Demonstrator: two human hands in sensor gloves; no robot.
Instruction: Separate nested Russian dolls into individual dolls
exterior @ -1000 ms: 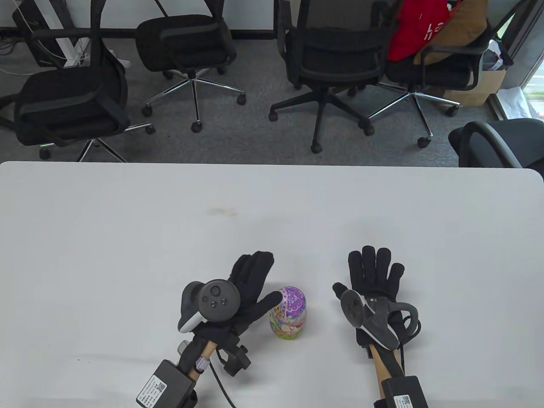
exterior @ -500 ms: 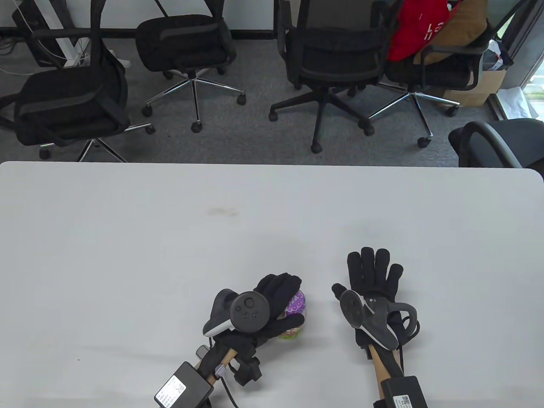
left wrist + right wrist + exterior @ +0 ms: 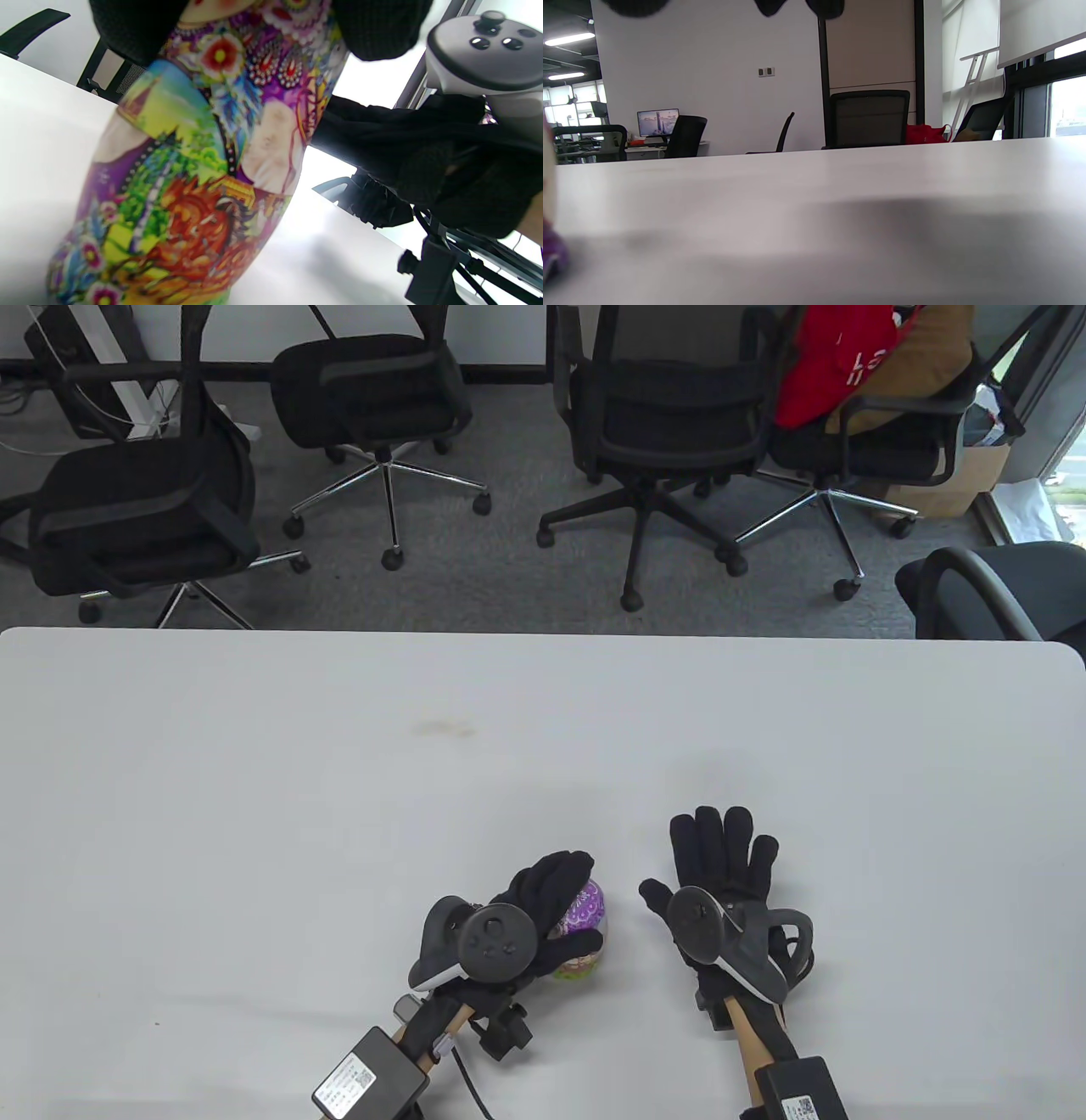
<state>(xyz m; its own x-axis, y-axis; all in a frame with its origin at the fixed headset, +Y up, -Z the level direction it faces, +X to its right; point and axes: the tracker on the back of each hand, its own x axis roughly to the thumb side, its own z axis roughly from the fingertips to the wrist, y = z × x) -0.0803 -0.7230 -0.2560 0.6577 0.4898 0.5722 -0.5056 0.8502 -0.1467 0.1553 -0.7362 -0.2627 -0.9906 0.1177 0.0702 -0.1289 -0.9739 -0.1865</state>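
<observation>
A painted Russian doll (image 3: 585,933) with a purple floral head stands upright on the white table (image 3: 339,772) near the front edge. My left hand (image 3: 560,912) grips it, fingers over the top and thumb across the front. In the left wrist view the doll (image 3: 199,169) fills the frame, with my gloved fingers (image 3: 373,29) wrapped around its upper part. My right hand (image 3: 708,857) is open, fingers spread, a short way to the doll's right, touching nothing. In the right wrist view only its fingertips (image 3: 823,6) show at the top edge.
Several black office chairs (image 3: 662,415) stand on the carpet beyond the table's far edge; one at the back right carries a red bag (image 3: 831,364). A faint smudge (image 3: 441,727) marks the table's middle.
My left hand moved right and closed around the doll, which it only touched with the thumb a second ago. My right hand shifted slightly left toward the doll, still open.
</observation>
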